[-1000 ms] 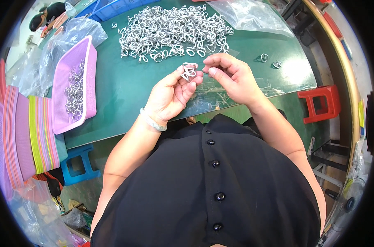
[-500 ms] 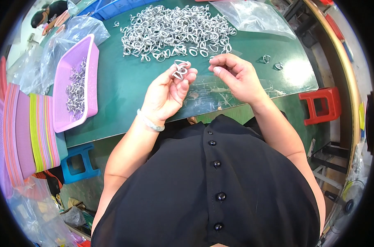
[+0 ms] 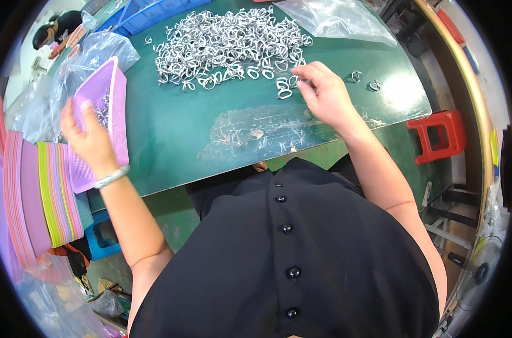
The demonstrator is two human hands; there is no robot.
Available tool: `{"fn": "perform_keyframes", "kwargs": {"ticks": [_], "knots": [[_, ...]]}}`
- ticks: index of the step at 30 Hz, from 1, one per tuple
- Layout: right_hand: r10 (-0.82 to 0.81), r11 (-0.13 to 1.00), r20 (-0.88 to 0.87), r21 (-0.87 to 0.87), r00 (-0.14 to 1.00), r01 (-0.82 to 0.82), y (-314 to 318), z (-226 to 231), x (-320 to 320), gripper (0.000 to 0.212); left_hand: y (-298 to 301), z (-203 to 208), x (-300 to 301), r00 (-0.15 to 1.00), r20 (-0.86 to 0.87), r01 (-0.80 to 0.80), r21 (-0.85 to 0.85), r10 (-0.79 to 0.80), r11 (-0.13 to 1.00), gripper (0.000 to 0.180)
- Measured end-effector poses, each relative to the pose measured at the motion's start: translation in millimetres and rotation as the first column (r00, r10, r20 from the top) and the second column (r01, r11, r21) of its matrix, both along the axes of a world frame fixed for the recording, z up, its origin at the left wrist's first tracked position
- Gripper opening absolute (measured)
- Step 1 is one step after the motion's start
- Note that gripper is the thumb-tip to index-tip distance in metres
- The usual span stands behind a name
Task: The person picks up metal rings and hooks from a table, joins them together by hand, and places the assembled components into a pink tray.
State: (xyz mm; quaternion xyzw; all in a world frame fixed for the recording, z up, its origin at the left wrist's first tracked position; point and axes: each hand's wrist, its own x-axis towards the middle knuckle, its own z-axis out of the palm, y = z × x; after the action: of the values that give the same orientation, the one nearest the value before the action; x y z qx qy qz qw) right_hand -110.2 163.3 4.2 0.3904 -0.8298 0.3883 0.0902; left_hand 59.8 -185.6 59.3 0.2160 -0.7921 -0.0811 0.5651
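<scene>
Left hand [image 3: 91, 142] (blurred) over purple basket [image 3: 119, 107], right hand [image 3: 325, 97] by silvery rings [image 3: 283, 93]

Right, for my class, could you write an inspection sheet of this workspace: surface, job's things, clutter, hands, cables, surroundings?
Surface: green table, scuffed patch near its front edge.
Job's things: heap of grey rings; more inside the purple basket.
Clutter: clear plastic bag right of the heap.
Hands: left hand blurred, at the basket, apparently open; right hand beside loose rings.
Cables: nothing clearly seen.
Surroundings: stacked baskets at left, red stool at right, another person at upper left.
</scene>
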Motion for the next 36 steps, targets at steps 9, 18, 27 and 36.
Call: {"fn": "perform_keyframes", "kwargs": {"ticks": [9, 18, 27, 36], "knots": [[0.023, 0.966, -0.316, 0.253, 0.948, 0.061, -20, -10, -13, 0.013, 179, -63, -77, 0.545, 0.415, 0.527, 0.507, -0.729, 0.682, 0.024], [-0.035, 0.999, -0.014, 0.013, 0.999, 0.035, -9, 2, -15, 0.010, 187, -71, -100, 0.460, 0.196, 0.532, 0.720, -0.866, 0.446, 0.013], [0.410, 0.888, 0.714, -0.456, 0.568, -0.068, -6, 12, 11, 0.012, 172, -60, -68, 0.370, -0.374, 0.441, 0.876, -0.851, -0.193, 0.008], [0.550, 0.809, 0.682, -0.579, 0.482, -0.104, -10, 12, 23, 0.012, 188, -50, -54, 0.388, -0.417, 0.632, 0.770, -0.822, -0.092, 0.021]]}}
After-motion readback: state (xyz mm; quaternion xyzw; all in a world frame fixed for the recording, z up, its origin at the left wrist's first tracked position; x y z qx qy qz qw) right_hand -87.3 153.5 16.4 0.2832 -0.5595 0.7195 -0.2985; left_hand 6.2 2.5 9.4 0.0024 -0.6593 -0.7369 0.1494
